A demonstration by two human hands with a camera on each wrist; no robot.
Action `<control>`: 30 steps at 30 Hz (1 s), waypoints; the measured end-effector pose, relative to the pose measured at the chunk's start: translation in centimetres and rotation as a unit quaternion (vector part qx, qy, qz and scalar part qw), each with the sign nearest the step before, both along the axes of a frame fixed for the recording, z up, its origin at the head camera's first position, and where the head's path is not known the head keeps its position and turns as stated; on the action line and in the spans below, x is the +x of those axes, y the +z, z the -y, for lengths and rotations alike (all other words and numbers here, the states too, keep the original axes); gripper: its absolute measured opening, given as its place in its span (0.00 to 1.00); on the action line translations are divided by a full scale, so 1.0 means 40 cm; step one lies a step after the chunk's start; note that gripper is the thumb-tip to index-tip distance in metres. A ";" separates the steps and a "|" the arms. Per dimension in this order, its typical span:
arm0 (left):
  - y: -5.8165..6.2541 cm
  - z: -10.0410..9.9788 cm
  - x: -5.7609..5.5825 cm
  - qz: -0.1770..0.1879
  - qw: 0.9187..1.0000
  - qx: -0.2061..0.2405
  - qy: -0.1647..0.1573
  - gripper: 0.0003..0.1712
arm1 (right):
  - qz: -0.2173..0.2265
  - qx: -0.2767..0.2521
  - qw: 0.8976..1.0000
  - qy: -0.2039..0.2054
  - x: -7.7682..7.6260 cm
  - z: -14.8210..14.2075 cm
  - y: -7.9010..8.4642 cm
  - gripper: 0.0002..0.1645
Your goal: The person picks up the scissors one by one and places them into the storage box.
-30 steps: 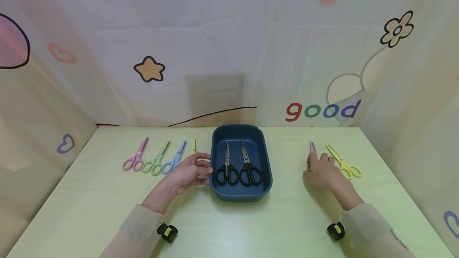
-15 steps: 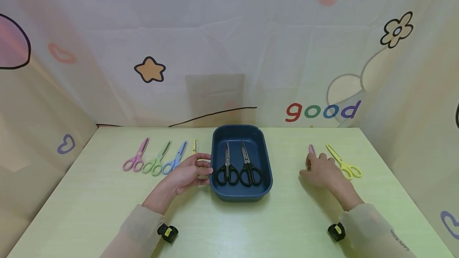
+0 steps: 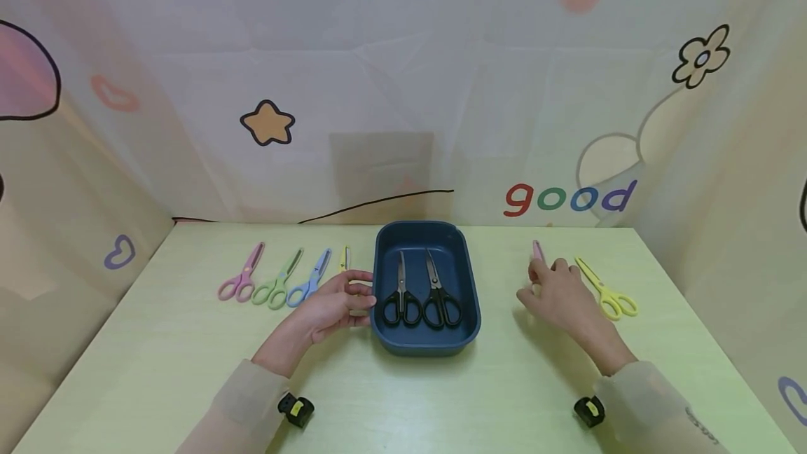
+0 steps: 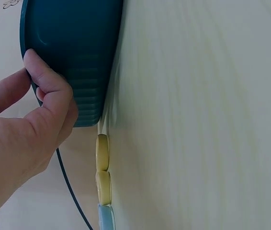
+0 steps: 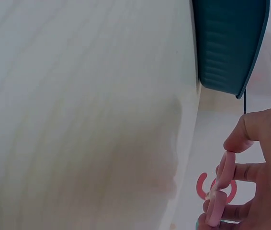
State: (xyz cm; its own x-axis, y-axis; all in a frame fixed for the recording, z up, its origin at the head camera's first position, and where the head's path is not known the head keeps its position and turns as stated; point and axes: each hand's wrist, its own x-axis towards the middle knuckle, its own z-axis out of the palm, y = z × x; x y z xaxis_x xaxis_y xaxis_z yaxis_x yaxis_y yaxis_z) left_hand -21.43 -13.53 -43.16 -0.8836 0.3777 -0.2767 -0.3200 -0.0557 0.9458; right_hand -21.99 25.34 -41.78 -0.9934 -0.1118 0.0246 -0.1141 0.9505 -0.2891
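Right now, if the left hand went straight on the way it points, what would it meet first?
The blue tray; the left hand seems to be touching its side now.

I read pink scissors (image 3: 538, 251) held above the desk (image 3: 391, 405), tips toward its far edge; blue tray (image 3: 426, 350) upright near that edge.

The left hand (image 3: 330, 307) points inward, fingers lightly bent; well apart, the right hand (image 3: 561, 293) pinches, knuckles up.
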 end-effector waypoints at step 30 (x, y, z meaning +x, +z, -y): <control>-0.001 0.003 -0.001 -0.001 1.000 -0.005 -0.001 0.30 | -0.065 -0.024 0.995 0.072 0.041 0.163 0.070 0.13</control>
State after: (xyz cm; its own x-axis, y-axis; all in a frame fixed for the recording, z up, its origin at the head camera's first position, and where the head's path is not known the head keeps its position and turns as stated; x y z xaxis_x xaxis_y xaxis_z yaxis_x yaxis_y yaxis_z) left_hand -21.46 -13.64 -43.21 -0.8835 0.3767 -0.2785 -0.3176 -0.0448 0.9472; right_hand -20.33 18.82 -38.97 -0.9554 -0.2476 0.1608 -0.2869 0.9069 -0.3085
